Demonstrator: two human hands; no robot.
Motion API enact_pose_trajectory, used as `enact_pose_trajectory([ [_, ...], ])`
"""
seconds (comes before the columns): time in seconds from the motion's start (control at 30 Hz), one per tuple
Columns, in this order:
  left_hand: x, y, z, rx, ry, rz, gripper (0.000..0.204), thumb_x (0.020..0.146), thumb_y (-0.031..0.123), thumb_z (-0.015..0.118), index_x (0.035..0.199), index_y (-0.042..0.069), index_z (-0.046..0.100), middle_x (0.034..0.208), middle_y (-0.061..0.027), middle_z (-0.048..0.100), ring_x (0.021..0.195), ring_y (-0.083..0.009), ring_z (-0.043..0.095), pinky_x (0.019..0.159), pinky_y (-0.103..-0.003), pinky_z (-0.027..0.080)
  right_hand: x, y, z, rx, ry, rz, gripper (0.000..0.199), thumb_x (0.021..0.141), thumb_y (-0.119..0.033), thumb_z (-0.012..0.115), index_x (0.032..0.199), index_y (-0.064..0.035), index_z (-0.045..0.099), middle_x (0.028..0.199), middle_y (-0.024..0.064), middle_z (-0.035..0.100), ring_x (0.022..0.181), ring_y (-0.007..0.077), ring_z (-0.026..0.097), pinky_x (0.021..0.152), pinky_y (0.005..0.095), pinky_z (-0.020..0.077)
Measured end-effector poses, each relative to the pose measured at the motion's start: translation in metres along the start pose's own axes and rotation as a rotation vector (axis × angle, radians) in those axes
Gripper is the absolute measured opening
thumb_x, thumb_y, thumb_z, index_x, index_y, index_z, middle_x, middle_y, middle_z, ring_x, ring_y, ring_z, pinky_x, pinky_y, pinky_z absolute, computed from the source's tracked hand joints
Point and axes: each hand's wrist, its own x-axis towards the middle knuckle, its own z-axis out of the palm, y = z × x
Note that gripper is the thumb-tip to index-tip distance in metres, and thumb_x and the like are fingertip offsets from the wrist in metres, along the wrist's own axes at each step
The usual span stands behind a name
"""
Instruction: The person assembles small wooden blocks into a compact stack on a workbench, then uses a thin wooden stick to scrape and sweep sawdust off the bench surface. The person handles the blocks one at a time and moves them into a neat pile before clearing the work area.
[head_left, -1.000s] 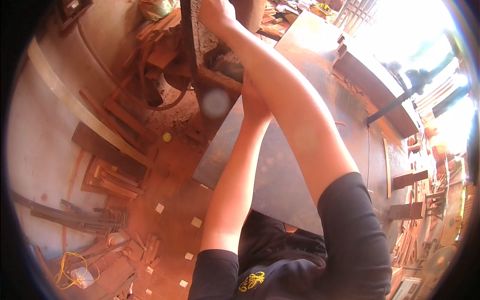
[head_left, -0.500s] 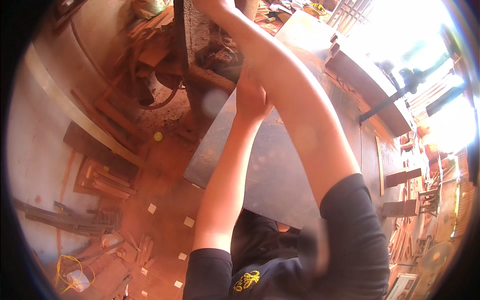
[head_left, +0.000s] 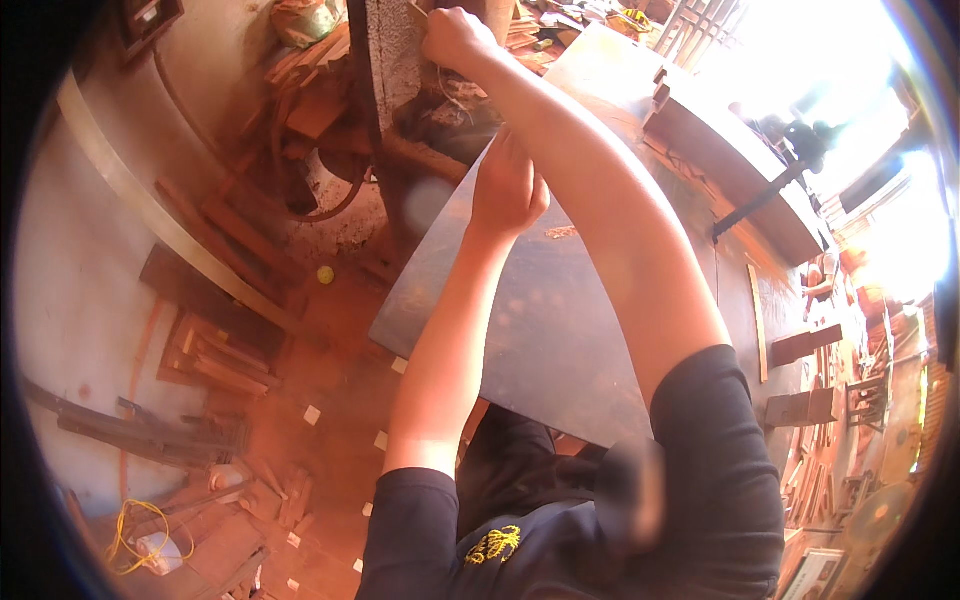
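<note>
Head view: right hand (head_left: 455, 38) closed, perhaps pinching a thin string (head_left: 447, 85) at the machine post (head_left: 395, 70); left hand (head_left: 507, 190), fingers curled, rests on the tabletop (head_left: 540, 330); work seems unfinished.

From my seat I see a workshop floor (head_left: 330, 400) coated in reddish sawdust, with small pale offcuts (head_left: 312, 414) scattered across it. Wooden strips and planks (head_left: 215, 350) lie stacked at the left, beside a long pale curved edge (head_left: 130, 190). A coil of yellow cord (head_left: 135, 535) sits at the lower left, and a small yellow ball (head_left: 325, 274) rests on the floor. Harsh daylight (head_left: 850, 110) blows out the upper right, behind a long wooden bench (head_left: 740, 170). More timber scraps (head_left: 830, 430) clutter the right side.
</note>
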Motion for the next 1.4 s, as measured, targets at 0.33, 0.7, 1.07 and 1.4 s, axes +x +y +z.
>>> enact_pose_trajectory([
  [0.33, -0.016, -0.009, 0.009, -0.012, 0.055, -0.297, 0.052, 0.089, 0.032, 0.072, 0.128, 0.001, 0.058, 0.119, -0.0215, 0.065, 0.111, -0.0369, 0.063, 0.090, -0.044, 0.052, 0.024, -0.031, 0.041, -0.014, 0.332, -0.100, 0.035, 0.091, -0.011, 0.055, 0.120, 0.0074, 0.060, 0.097, 0.0211, 0.074, 0.090, 0.0337, 0.075, 0.076, 0.0420, 0.0607],
  [0.7, -0.035, -0.024, 0.004, 0.070, -0.009, -0.461, 0.059, 0.085, 0.035, 0.076, 0.130, 0.002, 0.057, 0.117, -0.0191, 0.068, 0.109, -0.0326, 0.066, 0.088, -0.042, 0.053, 0.019, -0.044, 0.033, 0.111, 0.218, 0.004, 0.031, 0.088, -0.011, 0.061, 0.115, 0.0006, 0.070, 0.104, 0.0201, 0.074, 0.099, 0.0343, 0.073, 0.083, 0.0423, 0.0595],
  [1.07, 0.037, 0.034, -0.039, 0.311, -0.250, -0.360, 0.060, 0.091, 0.028, 0.072, 0.140, 0.000, 0.052, 0.137, -0.0200, 0.059, 0.124, -0.0351, 0.058, 0.103, -0.041, 0.048, 0.041, -0.049, 0.018, 0.528, 0.142, 0.351, 0.033, 0.079, -0.017, 0.072, 0.107, -0.0010, 0.073, 0.115, 0.0222, 0.071, 0.110, 0.0339, 0.070, 0.093, 0.0404, 0.0572],
  [1.4, -0.013, -0.008, -0.013, 0.119, 0.102, -0.294, 0.060, 0.092, 0.028, 0.071, 0.141, 0.000, 0.050, 0.136, -0.0236, 0.057, 0.126, -0.0380, 0.056, 0.104, -0.043, 0.047, 0.032, -0.040, 0.032, 0.916, -0.031, 0.519, 0.019, 0.082, -0.013, 0.070, 0.083, 0.0065, 0.070, 0.077, 0.0151, 0.072, 0.066, 0.0217, 0.072, 0.057, 0.0372, 0.0581],
])
